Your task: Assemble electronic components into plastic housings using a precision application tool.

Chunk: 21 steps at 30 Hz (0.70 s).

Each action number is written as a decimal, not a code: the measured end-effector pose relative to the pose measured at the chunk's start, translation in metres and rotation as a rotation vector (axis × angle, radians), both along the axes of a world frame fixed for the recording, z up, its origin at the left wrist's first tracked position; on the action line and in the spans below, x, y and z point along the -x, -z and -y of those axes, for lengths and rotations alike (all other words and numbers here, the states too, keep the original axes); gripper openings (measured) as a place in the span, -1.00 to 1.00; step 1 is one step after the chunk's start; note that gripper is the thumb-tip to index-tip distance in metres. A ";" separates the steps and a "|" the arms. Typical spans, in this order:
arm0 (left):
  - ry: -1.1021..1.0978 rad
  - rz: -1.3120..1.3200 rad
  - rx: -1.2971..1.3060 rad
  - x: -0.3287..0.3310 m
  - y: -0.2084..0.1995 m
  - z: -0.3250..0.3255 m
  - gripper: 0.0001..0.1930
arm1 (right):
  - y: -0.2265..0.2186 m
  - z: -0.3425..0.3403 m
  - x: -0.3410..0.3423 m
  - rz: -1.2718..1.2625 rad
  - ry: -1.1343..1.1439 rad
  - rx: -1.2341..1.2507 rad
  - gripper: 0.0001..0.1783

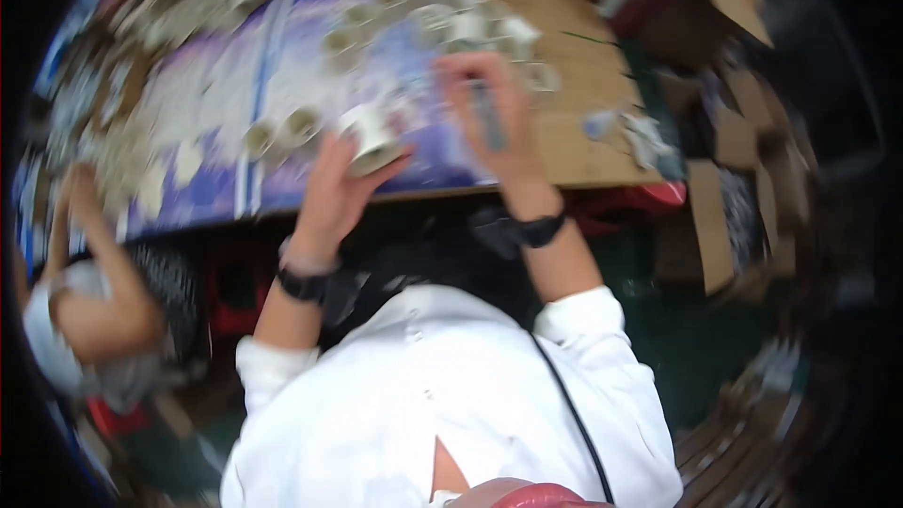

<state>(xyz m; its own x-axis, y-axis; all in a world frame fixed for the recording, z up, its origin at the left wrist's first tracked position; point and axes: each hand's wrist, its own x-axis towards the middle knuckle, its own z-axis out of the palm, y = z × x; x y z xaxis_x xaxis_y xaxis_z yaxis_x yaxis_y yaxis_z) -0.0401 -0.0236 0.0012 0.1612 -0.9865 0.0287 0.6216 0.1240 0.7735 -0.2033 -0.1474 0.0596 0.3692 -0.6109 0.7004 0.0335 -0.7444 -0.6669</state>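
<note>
My left hand [337, 183] is closed around a white cylinder [370, 139], shaped like a cup or short tube and tilted above the table's near edge. To its right, my right hand [494, 99] is raised over the table with fingers bent. A grey, flat, strip-like object [487, 118] lies along its palm, too blurred to name. Two similar cylinders [301, 124] with dark open ends stand on the table just left of my left hand. More white cylinders [467, 30] are grouped beyond my right hand.
A purple and white printed sheet [310, 38] covers part of the cardboard-topped table [588, 85]. Crumpled plastic [644, 139] lies at the right end. Another person [99, 310] sits on the left with hands at the table. Open cardboard boxes [720, 226] stand to the right.
</note>
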 end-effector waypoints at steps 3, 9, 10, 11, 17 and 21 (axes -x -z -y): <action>0.032 -0.112 -0.060 0.005 -0.008 0.007 -0.61 | 0.021 0.008 0.016 0.174 -0.052 -0.166 -0.92; 0.115 -0.233 -0.042 0.002 0.001 0.011 -0.60 | 0.050 -0.008 0.007 0.198 -0.225 -0.382 -0.82; 0.091 -0.232 -0.049 0.003 0.001 0.009 -0.59 | 0.053 -0.010 0.005 0.163 -0.205 -0.267 -0.79; 0.070 -0.231 -0.056 0.004 0.000 0.007 -0.59 | 0.055 -0.013 0.003 0.129 -0.184 -0.152 -0.76; 0.042 -0.200 -0.018 0.008 -0.005 0.005 -0.59 | 0.034 -0.030 -0.008 -0.141 -0.030 0.534 -0.66; 0.051 -0.139 0.017 0.008 -0.005 0.004 -0.57 | 0.040 -0.031 -0.014 -0.199 0.046 0.592 -0.64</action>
